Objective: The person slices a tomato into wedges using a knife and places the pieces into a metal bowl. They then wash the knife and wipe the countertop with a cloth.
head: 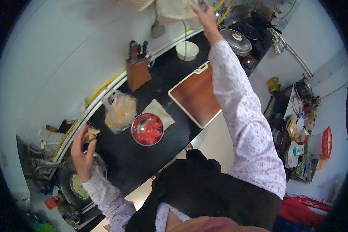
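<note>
At the left, my left hand [83,152] has its fingers and thumb curved around a pale yellow-brown piece of food [92,133]; whether it grips the piece is not clear. My right hand [208,23] is stretched far up, fingers apart, with its fingertips at the edge of a pale cloth [177,13] hanging on the wall. Between my arms stands a metal bowl [132,134] of cut red pieces, perhaps tomato. A folded pale cloth [159,111] lies beside it. A brown cutting board [195,95] with a white rim is partly under my right sleeve.
A knife block [138,74] and a plastic bag of round yellowish food [121,111] stand along the wall. Farther up are a white bowl [187,50] and a lidded pan [236,42]. At lower left, a container holds shredded green food [79,185]. Crowded shelves [300,139] line the right.
</note>
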Available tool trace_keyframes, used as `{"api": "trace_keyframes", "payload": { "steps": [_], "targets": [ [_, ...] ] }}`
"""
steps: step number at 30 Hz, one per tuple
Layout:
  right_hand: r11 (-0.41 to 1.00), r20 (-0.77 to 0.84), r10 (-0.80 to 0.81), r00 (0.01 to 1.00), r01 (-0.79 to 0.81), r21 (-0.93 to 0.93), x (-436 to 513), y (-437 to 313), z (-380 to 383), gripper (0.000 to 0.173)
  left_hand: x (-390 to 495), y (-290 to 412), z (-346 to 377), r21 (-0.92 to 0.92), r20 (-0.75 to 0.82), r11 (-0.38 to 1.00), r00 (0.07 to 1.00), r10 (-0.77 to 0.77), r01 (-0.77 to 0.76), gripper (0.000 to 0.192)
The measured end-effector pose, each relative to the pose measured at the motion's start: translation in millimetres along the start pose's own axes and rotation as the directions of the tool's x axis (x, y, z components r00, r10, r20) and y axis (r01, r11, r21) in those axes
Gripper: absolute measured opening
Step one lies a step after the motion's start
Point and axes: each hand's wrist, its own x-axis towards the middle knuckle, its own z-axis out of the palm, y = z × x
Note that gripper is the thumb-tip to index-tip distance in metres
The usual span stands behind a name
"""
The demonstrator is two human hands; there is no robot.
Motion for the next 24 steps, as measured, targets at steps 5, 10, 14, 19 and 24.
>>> {"api": "trace_keyframes", "payload": {
  "steps": [5, 10, 14, 19, 24],
  "targets": [
    [0.958, 0.141, 0.139, 0.980, -0.169, 0.232, 58, 17, 35, 0.088, 53, 59, 79, 0.010, 0.116, 0.991, 0.984, 0.133, -0.135, 0.048],
    [0.985, 0.085, 0.140, 0.986, -0.148, 0.089, 76, 25, 32, 0.073, 72, 69, 115, -0.133, 0.143, 0.986, 0.982, 0.124, -0.106, 0.046],
    [0.754, 0.421, 0.144, 0.896, -0.375, 0.540, 61, 26, 42, 0.052, 89, 56, 119, -0.116, 0.154, 0.985, 0.978, 0.141, -0.124, 0.045],
    [0.943, 0.421, 0.156, 0.893, -0.262, 0.206, 60, 3, 16, 0.045, 131, 64, 161, -0.283, 0.164, 0.948, 0.966, 0.200, -0.148, 0.043],
    [0.900, 0.476, -0.227, 0.850, -0.004, 0.436, 59, 57, 28, 0.046, 171, 99, 210, -0.381, 0.132, 0.907, 0.961, 0.244, -0.178, 0.038]
  ]
}}
